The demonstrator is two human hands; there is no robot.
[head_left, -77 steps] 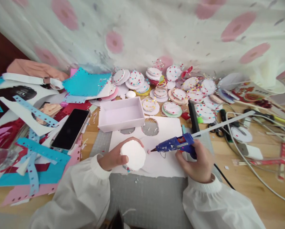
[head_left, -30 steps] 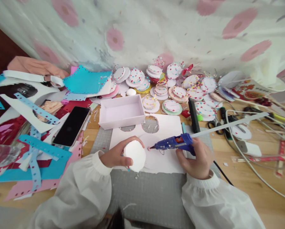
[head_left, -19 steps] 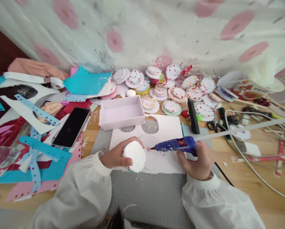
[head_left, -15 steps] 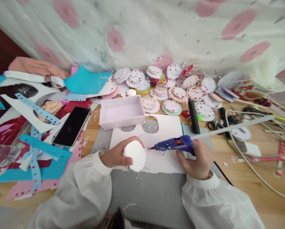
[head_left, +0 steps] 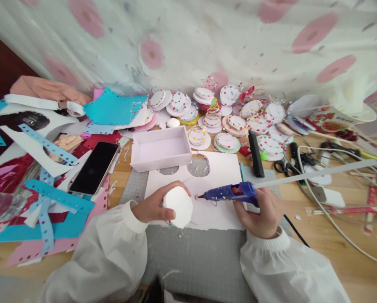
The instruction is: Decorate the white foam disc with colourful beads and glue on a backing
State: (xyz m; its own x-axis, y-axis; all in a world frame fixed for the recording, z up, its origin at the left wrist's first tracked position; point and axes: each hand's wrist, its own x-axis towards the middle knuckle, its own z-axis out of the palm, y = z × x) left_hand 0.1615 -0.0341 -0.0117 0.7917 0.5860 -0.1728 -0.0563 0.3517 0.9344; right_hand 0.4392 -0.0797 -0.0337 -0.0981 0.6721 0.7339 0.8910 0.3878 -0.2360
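My left hand is closed around a white round foam disc, its flat face turned up and a few coloured beads showing at its lower edge. In my right hand is a blue glue gun, gripped by the handle, with a long white glue stick out of its back end. The nozzle points left and stays a short way apart from the disc. Beneath both lies a white foam sheet with round cut-outs, on a grey cutting mat.
Behind stand a white open box and several beaded round discs. A phone and coloured strips crowd the left. To the right are a black bar, scissors, a charger and looped cables.
The glue stick's rear end has shifted slightly to the right and down. Both hands, the disc and the glue gun stay almost where they were.
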